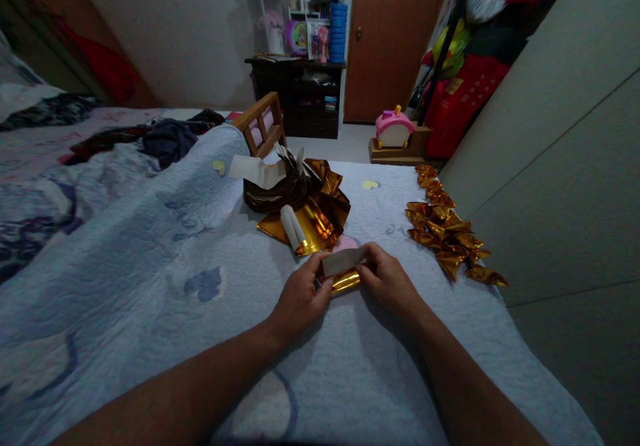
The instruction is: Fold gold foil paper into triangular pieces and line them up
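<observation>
Between my two hands, low over the bed, is a sheet of gold foil paper (346, 281), partly rolled, with its whitish backing turned up along the far side. My left hand (304, 291) pinches its left end between thumb and fingers. At the right end, my right hand (387, 276) grips it the same way. Just beyond lies a loose pile of gold foil sheets (327, 196), some curled to show pale backs. A white-backed rolled sheet (293, 228) rests on the pile's near side. Folded gold foil pieces (447, 233) lie in a row along the bed's right edge.
A pale blue quilted cover (200, 339) with heart prints spreads under everything. Dark clothes (170, 141) lie on the bedding at left. A small wooden chair (260, 126) stands beyond the pile, and a pale cabinet wall (565, 166) borders the right side.
</observation>
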`<action>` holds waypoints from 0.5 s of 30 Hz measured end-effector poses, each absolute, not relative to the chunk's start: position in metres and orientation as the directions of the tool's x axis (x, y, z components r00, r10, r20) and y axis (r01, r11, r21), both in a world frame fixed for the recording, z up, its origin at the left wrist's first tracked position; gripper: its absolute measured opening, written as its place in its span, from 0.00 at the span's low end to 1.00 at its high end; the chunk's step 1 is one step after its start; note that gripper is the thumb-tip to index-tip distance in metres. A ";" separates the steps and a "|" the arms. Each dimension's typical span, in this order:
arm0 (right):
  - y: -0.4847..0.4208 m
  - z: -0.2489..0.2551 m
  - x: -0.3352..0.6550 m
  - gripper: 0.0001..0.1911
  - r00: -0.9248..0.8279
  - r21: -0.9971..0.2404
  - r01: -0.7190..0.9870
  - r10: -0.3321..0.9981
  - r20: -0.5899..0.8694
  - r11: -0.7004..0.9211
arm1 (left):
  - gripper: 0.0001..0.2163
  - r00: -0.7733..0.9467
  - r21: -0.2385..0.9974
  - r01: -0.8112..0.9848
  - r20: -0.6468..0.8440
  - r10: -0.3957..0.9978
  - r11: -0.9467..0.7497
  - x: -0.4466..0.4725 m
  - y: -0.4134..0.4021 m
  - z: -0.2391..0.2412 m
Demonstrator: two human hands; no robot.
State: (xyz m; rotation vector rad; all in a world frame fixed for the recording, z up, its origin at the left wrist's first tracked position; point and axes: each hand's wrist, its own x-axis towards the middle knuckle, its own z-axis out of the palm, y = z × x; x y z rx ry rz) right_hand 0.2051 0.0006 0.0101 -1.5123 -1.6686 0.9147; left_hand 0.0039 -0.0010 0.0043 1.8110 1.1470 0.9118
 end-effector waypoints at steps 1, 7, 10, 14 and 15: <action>0.000 0.011 0.204 0.05 -0.075 -0.852 0.519 0.996 0.040 0.073 | 0.16 0.328 0.886 0.371 0.154 0.932 -0.277 0.004 -0.001 0.005; 0.000 0.013 0.202 0.12 -0.067 -0.861 0.506 0.997 0.023 0.054 | 0.25 0.338 0.896 0.354 0.146 0.930 -0.269 0.005 -0.003 0.001; 0.000 0.011 0.201 0.12 -0.056 -0.872 0.488 0.998 0.015 0.041 | 0.24 0.376 0.871 0.362 0.189 0.907 -0.332 0.004 -0.002 -0.001; 0.000 0.009 0.201 0.13 -0.051 -0.866 0.499 0.998 0.022 0.044 | 0.15 0.450 0.808 0.418 0.212 0.867 -0.415 0.004 0.000 -0.002; 0.000 0.008 0.201 0.14 -0.046 -0.858 0.511 0.999 0.027 0.047 | 0.14 0.464 0.792 0.435 0.211 0.860 -0.429 0.004 0.000 -0.002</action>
